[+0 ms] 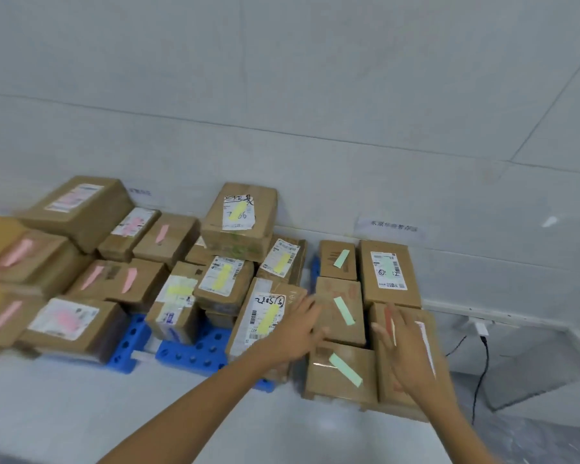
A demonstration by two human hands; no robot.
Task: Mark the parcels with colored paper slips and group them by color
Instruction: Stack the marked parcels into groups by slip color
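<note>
Three groups: pink-slip parcels (81, 209) left, yellow-slip parcels (238, 217) middle, green-slip parcels (340, 324) right.
Left hand (298, 326): fingers spread, at the green group's left edge.
Right hand (406, 343): fingers spread, over its right side.
Floor (81, 413): runs along their front edge.

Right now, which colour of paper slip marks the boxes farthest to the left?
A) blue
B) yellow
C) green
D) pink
D: the pink slips are farthest left, with the yellow slips in the middle and the green slips at the right.
</note>
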